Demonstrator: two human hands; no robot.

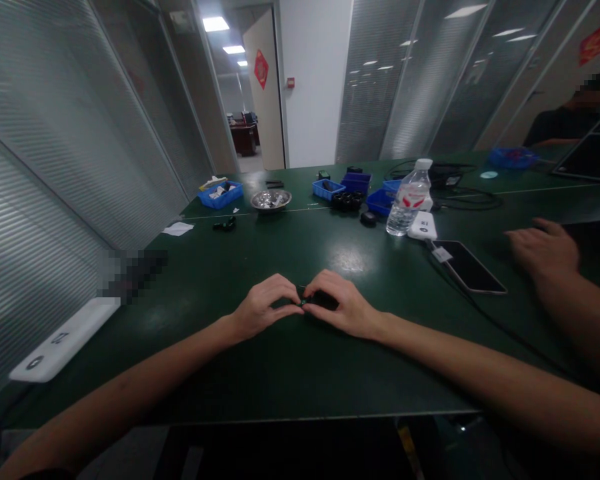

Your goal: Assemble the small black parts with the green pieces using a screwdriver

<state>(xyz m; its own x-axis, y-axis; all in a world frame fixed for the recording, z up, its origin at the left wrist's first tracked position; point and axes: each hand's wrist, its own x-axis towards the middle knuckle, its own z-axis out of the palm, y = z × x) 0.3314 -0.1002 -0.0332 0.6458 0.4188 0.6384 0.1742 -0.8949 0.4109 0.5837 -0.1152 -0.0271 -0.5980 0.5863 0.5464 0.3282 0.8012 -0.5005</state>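
Note:
My left hand (267,303) and my right hand (340,303) meet fingertip to fingertip over the green table (220,387). Between the pinched thumbs and fingers is a small dark green piece (304,302), and a thin wire-like bit shows just above it. Both hands are closed on this piece from either side. Its kind cannot be made out, since the fingertips cover most of it.
Farther back are a metal bowl (271,201), blue trays (221,195), black rings (347,202) and a water bottle (410,199). A phone (469,267) with a cable lies at right, near another person's hand (545,250). A white power bank (65,340) sits at left.

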